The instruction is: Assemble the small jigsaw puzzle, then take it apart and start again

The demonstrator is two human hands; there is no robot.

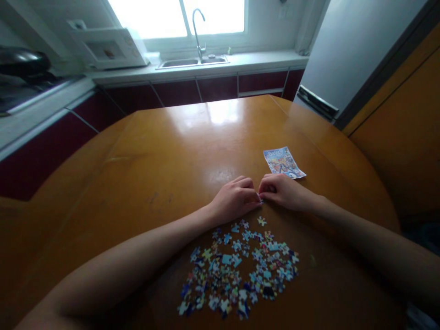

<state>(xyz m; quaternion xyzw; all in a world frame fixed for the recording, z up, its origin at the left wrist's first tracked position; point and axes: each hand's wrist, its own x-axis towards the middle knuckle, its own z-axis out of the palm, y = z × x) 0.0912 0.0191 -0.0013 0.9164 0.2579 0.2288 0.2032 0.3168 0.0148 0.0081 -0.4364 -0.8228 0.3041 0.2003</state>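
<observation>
Both hands meet over the middle of the wooden table. My left hand (237, 198) is closed, its fingertips pinching a small jigsaw puzzle piece (260, 199). From the other side my right hand (280, 191) touches the same spot with thumb and fingers pressed together; the fingers hide most of what lies between them. Nearer to me spreads a loose heap of puzzle pieces (227, 259), mostly blue, white and yellow. One yellowish-white piece (261, 221) lies apart, just below the hands. Behind my right hand is a printed picture sheet (282, 161), lying flat.
The wooden table (165, 156) has a rounded edge and reflects the window. Beyond it run a counter with a sink (192, 63), a faucet (196, 34) and a white microwave (106, 48). A stove with a dark pan (24, 62) is at left, a refrigerator (357, 50) at right.
</observation>
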